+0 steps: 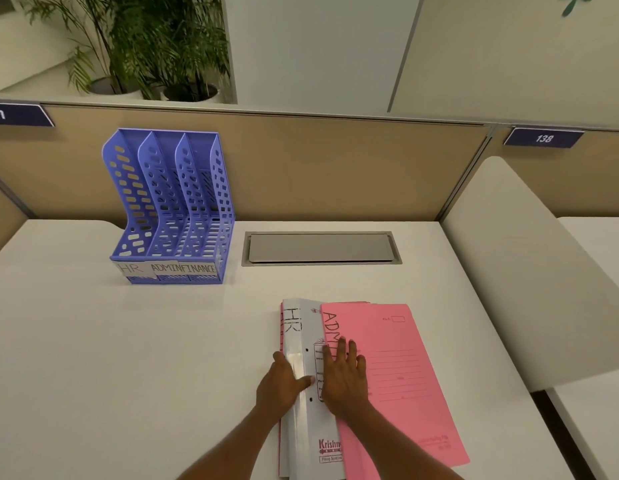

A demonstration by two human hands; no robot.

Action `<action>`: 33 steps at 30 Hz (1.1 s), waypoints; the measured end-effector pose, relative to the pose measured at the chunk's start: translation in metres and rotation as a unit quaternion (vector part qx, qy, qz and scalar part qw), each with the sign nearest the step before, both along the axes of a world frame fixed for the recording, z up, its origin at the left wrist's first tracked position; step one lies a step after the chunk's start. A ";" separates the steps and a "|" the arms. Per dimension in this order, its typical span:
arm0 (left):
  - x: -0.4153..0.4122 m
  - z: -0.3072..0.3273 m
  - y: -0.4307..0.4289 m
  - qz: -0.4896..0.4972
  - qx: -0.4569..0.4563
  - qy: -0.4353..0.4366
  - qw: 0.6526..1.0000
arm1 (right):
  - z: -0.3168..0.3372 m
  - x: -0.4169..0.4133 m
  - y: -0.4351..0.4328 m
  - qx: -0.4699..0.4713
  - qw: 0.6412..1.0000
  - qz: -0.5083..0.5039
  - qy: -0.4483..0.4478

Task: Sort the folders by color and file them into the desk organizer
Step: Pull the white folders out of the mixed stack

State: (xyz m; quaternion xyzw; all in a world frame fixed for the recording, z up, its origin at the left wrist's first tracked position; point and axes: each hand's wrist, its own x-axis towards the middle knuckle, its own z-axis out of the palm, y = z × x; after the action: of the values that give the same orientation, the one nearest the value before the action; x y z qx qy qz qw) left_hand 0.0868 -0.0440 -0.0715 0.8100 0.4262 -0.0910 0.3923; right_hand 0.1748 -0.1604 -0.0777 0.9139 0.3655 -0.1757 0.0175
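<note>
A stack of folders lies on the white desk [128,358] near its front edge. On top is a pink folder [405,375] marked "ADM...", shifted right and slightly rotated. Under it shows a white folder [301,441] marked "HR", with more pink edges at the stack's left side. My left hand [283,384] rests on the white folder's left edge, thumb lying across it. My right hand [344,370] lies flat, fingers spread, on the pink folder's left edge. The blue desk organizer [169,209] stands at the back left, its three slots labelled HR, ADMIN, FINANCE and holding nothing.
A grey cable hatch [320,247] is set into the desk behind the folders. A tan partition [335,168] runs along the back, with potted plants [155,46] beyond it. A curved white divider [526,271] bounds the desk on the right.
</note>
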 end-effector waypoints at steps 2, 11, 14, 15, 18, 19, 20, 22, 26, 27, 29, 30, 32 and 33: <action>0.004 0.003 -0.001 0.018 -0.010 0.005 1.000 | 0.000 0.002 0.000 -0.001 1.000 -0.007 0.003; 0.010 0.026 0.001 0.158 -0.107 -0.132 0.973 | 0.021 0.014 0.019 0.110 0.982 -0.143 0.054; 0.010 0.044 0.009 0.180 -0.111 -0.165 0.963 | 0.034 0.023 0.027 0.166 0.971 -0.161 0.064; 0.008 0.050 0.014 0.174 -0.106 -0.171 0.964 | 0.037 0.026 0.030 0.178 0.968 -0.165 0.067; 0.000 0.070 0.028 0.151 -0.080 -0.184 0.968 | 0.047 0.032 0.036 0.203 0.959 -0.182 0.073; -0.003 0.076 0.034 0.147 -0.075 -0.192 0.967 | 0.050 0.033 0.038 0.209 0.957 -0.186 0.078; -0.006 0.083 0.039 0.146 -0.074 -0.201 0.966 | 0.053 0.035 0.040 0.214 0.954 -0.189 0.086; -0.013 0.097 0.050 0.151 -0.082 -0.219 0.960 | 0.058 0.036 0.045 0.232 0.943 -0.204 0.124; -0.023 0.126 0.068 0.163 -0.116 -0.260 0.945 | 0.067 0.044 0.050 0.314 0.880 -0.276 0.226; -0.025 0.133 0.072 0.168 -0.125 -0.269 0.940 | 0.070 0.047 0.051 0.339 0.856 -0.290 0.261; -0.028 0.145 0.080 0.184 -0.152 -0.295 0.925 | 0.075 0.055 0.050 0.383 0.798 -0.319 0.338; -0.028 0.149 0.083 0.193 -0.174 -0.311 0.914 | 0.079 0.059 0.049 0.399 0.768 -0.335 0.372; -0.028 0.155 0.088 0.200 -0.218 -0.333 0.895 | 0.086 0.070 0.045 0.424 0.711 -0.346 0.440; -0.028 0.157 0.089 0.196 -0.231 -0.339 0.891 | 0.089 0.075 0.041 0.428 0.696 -0.331 0.472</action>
State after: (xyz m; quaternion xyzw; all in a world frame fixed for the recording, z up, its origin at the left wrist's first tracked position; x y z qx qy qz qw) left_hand 0.0593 0.0447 0.0856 0.5782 0.3848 0.1718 0.6987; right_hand 0.2496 -0.1193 0.0115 0.6812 0.0352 -0.4033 -0.6101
